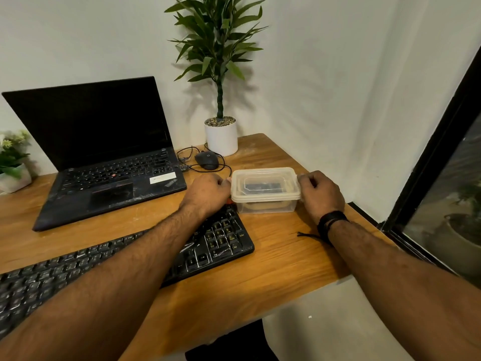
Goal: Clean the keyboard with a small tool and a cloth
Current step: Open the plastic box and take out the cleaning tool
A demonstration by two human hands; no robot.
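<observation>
While both hands grip the ends of the clear lidded plastic box [265, 189], left hand [206, 190] and right hand [320, 195] curled on its rim, the step looks like opening it; lifting the lid comes next. The dusty black keyboard [125, 261] lies on the wooden surface [273, 259], just beside the box.

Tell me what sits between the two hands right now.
In the head view, a clear lidded box sits between them: the left hand grips its left end, the right hand its right end. Something dark shows inside.
</observation>
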